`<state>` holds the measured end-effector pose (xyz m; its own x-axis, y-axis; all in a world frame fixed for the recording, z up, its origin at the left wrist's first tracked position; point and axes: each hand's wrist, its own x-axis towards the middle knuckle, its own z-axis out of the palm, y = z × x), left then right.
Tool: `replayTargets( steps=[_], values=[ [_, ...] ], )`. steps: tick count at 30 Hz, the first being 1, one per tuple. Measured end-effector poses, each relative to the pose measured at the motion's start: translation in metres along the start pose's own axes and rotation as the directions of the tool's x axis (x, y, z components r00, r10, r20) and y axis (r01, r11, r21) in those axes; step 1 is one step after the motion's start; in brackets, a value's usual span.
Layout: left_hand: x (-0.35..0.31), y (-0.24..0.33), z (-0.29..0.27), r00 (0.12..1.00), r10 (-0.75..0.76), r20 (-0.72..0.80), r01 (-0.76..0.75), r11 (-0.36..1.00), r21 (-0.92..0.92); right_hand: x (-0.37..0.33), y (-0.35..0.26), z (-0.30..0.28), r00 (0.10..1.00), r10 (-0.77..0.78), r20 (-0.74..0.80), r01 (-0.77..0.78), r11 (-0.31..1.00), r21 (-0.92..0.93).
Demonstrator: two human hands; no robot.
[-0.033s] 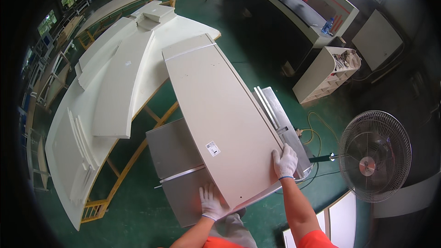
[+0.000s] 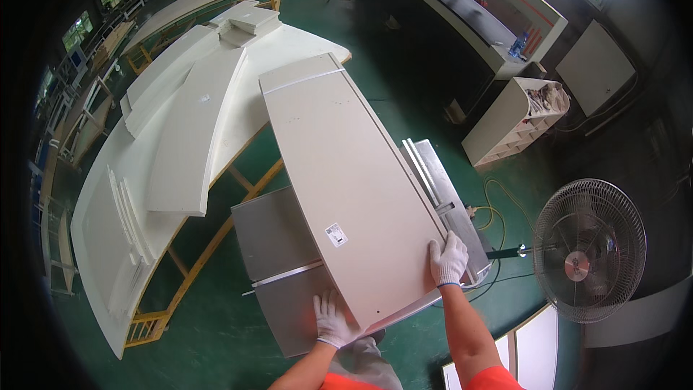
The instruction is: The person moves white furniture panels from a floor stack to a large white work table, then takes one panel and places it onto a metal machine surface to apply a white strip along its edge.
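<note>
A long beige board (image 2: 346,173) with a white label stretches away from me across a grey metal worktable (image 2: 274,235). It has a small dark hole near its close end and a pale strip across its far end. My left hand (image 2: 332,318), in a white glove, lies with fingers spread on the grey surface, against the board's near left corner. The gloved right hand (image 2: 449,260) rests on top of the board at its right edge, fingers stretched forward and thumb apart. The undersides of both hands are hidden.
Left stands a large white table (image 2: 101,245) on a yellow frame, bearing stacked white panels (image 2: 191,137). Pale strips (image 2: 422,173) lie right of the board. A fan (image 2: 592,253), yellow cable (image 2: 498,209) and shelf unit (image 2: 505,126) stand right; a long dark bench (image 2: 426,36) is behind.
</note>
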<state>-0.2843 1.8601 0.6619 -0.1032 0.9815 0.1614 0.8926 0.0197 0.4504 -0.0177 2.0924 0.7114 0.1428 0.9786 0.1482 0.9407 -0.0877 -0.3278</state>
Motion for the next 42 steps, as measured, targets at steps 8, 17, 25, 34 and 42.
replayTargets(
  steps=[8,17,25,34,42],
  values=[
    [-0.011,-0.014,0.006,0.988,-0.016,-0.156,0.014,1.0,-0.014,-0.026,-0.016,0.01,0.993,0.09,-0.078,-0.088,0.996,0.031],
    [0.018,-0.003,0.026,0.875,-0.276,-0.398,0.293,0.956,-0.017,0.027,-0.06,0.02,0.991,0.124,0.042,-0.123,0.992,-0.032],
    [0.035,-0.007,0.027,0.859,-0.32,-0.4,0.378,0.923,0.075,0.05,-0.069,0.028,0.97,0.165,0.176,-0.141,0.98,-0.143],
    [0.032,-0.009,0.03,0.948,-0.237,-0.214,0.257,0.964,0.072,0.068,-0.053,0.036,0.988,0.103,0.116,-0.075,0.971,-0.226],
    [0.032,-0.009,0.033,0.942,-0.251,-0.224,0.278,0.955,0.098,0.072,-0.046,0.048,1.0,-0.004,0.029,0.007,0.994,-0.105]
  ],
)
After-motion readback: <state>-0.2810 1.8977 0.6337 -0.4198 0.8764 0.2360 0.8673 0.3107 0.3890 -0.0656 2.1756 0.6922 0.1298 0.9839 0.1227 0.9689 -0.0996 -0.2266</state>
